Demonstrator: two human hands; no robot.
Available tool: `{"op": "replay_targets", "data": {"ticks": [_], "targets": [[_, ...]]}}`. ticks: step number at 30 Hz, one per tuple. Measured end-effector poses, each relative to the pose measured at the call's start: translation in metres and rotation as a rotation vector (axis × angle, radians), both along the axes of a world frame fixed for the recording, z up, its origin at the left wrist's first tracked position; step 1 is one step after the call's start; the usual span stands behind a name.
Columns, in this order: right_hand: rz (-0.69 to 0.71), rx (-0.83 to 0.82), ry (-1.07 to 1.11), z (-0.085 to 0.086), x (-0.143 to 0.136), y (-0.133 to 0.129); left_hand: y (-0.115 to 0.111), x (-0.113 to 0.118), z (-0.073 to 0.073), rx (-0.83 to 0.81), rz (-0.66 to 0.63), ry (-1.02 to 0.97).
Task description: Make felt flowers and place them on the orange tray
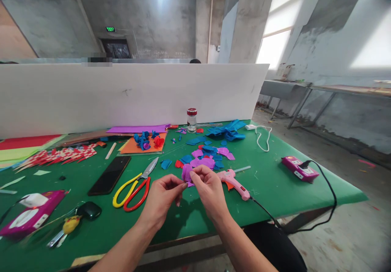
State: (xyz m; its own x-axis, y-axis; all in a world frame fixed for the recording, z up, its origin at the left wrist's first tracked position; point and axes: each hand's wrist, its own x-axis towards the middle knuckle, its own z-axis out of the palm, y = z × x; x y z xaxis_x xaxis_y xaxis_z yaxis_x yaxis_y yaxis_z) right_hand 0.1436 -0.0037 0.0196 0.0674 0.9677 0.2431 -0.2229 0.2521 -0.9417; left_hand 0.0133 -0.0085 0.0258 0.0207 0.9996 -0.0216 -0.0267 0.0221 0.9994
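Observation:
My right hand is closed in a pinch on a curled purple paper petal, held over the near part of the table. My left hand is just left of it, thumb and fingertips pressed together close to the petal's lower edge; what they pinch, if anything, is too small to make out. Behind the hands lie loose purple petals, blue petals and red petals. A pink glue gun rests right of my right hand. Scissors with yellow and red handles lie left of my left hand.
Finished-looking paper flowers sit on orange paper. A lidded glass jar stands near the white partition. A phone, keys with a yellow charm, and purple power strips lie on the green table.

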Motion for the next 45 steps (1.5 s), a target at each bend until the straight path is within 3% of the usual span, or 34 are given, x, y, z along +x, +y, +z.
{"op": "replay_targets", "data": {"ticks": [14,20,27,32,36,41,45], "targets": [[0.004,0.001,-0.009,0.001,-0.001,-0.002,0.0,0.0,-0.001,-0.001,0.01,-0.031],[0.077,-0.023,0.058,0.002,-0.004,-0.003,0.001,-0.004,-0.005,-0.021,-0.024,-0.079],[0.072,0.022,0.033,-0.005,-0.007,-0.001,0.001,-0.001,-0.007,-0.043,-0.009,-0.111],[0.095,-0.002,0.066,-0.007,-0.004,0.0,-0.003,0.002,-0.002,-0.02,-0.031,-0.1],[0.107,0.005,0.094,-0.003,0.004,0.004,0.002,-0.011,0.006,-0.006,-0.11,-0.009],[0.21,-0.074,0.187,-0.001,0.007,0.001,0.015,-0.029,0.011,0.142,0.03,0.09],[0.336,-0.164,0.229,0.001,0.001,-0.005,0.015,-0.03,0.014,0.175,-0.108,0.11]]}}
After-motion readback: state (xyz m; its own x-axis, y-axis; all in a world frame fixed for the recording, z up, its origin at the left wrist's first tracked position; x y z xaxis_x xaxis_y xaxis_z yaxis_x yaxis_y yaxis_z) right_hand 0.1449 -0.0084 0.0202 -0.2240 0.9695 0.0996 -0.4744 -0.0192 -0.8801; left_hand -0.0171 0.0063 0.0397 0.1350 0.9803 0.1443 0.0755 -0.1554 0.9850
